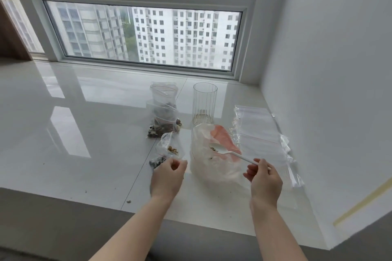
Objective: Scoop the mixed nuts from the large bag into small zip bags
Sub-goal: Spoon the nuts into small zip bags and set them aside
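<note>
From the head camera, the left hand (167, 175) pinches the edge of a small clear zip bag (168, 147) that holds a few nuts and rests on the glossy white sill (74, 133). The right hand (264, 181) pinches the handle of a white plastic spoon (231, 153), its bowl inside the large translucent white-and-orange bag (212, 154). Behind stand filled clear zip bags of nuts (164, 116) and a ribbed clear glass (204, 103); a stack of flat empty zip bags (261, 133) lies just right.
</note>
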